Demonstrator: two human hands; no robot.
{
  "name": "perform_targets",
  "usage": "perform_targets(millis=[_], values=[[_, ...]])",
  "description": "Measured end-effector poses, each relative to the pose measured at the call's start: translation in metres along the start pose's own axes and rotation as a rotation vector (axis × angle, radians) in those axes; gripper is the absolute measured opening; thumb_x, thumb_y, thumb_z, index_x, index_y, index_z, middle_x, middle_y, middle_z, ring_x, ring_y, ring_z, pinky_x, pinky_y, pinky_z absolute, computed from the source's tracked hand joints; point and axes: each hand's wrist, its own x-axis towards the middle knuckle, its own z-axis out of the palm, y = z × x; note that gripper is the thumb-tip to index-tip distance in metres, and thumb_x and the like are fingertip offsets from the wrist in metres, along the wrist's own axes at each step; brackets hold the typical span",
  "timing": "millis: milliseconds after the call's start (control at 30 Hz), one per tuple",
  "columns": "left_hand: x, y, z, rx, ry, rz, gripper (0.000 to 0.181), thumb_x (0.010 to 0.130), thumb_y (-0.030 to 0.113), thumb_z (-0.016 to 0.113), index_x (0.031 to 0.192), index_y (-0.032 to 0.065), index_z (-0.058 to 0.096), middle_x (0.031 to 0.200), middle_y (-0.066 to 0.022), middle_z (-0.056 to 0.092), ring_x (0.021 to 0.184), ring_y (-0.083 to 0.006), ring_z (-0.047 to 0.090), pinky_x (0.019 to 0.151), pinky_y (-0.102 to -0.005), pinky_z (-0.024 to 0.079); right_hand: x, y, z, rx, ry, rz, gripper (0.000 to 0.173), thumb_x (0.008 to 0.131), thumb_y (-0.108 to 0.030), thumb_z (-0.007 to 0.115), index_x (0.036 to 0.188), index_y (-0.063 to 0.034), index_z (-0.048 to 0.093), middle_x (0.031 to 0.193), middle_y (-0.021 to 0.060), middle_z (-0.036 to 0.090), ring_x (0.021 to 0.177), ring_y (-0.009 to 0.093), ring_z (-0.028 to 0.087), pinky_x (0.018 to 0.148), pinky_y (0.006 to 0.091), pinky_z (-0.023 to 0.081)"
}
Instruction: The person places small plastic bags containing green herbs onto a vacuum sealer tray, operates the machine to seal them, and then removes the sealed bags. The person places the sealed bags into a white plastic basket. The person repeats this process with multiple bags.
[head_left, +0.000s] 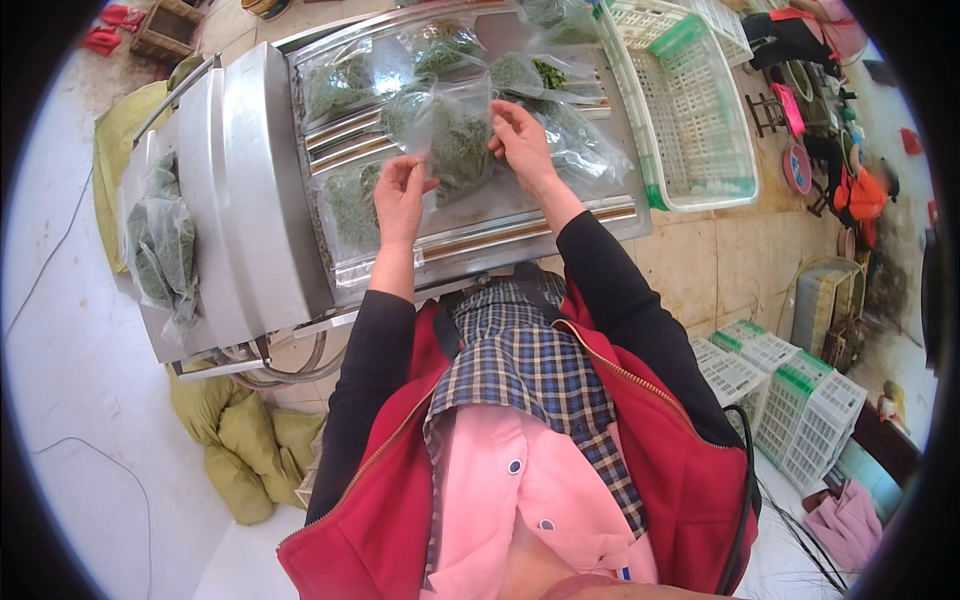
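Observation:
Between my hands, a clear plastic bag of green leafy herbs or vegetables (461, 142) stands on the metal bed of a machine, likely a vacuum sealer (525, 180). My left hand (403, 187) pinches the bag's left edge, and my right hand (517, 139) grips its right edge with thumb and fingers. More filled bags lie around it: one (349, 206) beside my left hand, one (585, 142) to the right of my right hand, and others (337, 82) farther back. Long metal bars with brown strips (517, 234) cross the bed.
The machine's steel cover (259, 180) is at left, with filled bags (161, 240) on it. A white and green plastic crate (739, 150) adjoins the machine's right side. Stacked crates (802, 405) stand at lower right. Two people (862, 191) are farther right. Hoses (300, 367) hang below the machine.

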Motion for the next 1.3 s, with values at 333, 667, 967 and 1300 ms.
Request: perform_targets(millis=[333,667,967,1300], values=[[-0.021,0.002,-0.017,-0.021,0.117,0.054,0.007,0.095,0.007,0.057,0.102,0.0074,0.056,0.097,-0.0009,0.057,0.09,-0.0098,0.056,0.081,-0.0348,0.058,-0.037,0.008,-0.008,-0.073,-0.029,-0.139,0.009,0.093,-0.011,0.059,0.098,-0.0032,0.06,0.08,-0.0005,0.06,0.071,0.008,0.057,0.065,0.0224,0.047],[-0.018,-0.004,-0.019,0.047,0.042,0.071,0.009,0.093,0.007,0.059,0.101,0.0056,0.058,0.095,0.0002,0.056,0.089,-0.0099,0.057,0.08,-0.0286,0.053,-0.047,0.011,-0.012,-0.056,0.049,-0.107,0.015,0.091,-0.011,0.061,0.102,-0.0009,0.06,0.08,0.0006,0.06,0.069,0.007,0.057,0.062,0.0218,0.047],[-0.025,-0.008,-0.031,-0.009,0.081,-0.026,0.008,0.09,0.01,0.062,0.095,0.0079,0.056,0.079,-0.0012,0.057,0.074,-0.0113,0.056,0.065,-0.0267,0.049,-0.059,0.003,-0.025,-0.208,0.019,-0.124,0.014,0.092,-0.015,0.061,0.094,-0.0017,0.066,0.078,0.0007,0.059,0.063,0.006,0.054,0.053,0.0214,0.042],[-0.113,0.007,-0.029,-0.638,0.15,-0.884,0.012,0.092,0.013,0.061,0.097,0.0046,0.055,0.081,-0.0061,0.062,0.073,-0.0166,0.061,0.061,-0.0249,0.053,-0.119,0.001,-0.064,0.272,-0.331,0.531,0.008,0.088,-0.009,0.064,0.094,-0.0054,0.059,0.089,0.0011,0.06,0.083,0.015,0.062,0.079,0.0358,0.055]])
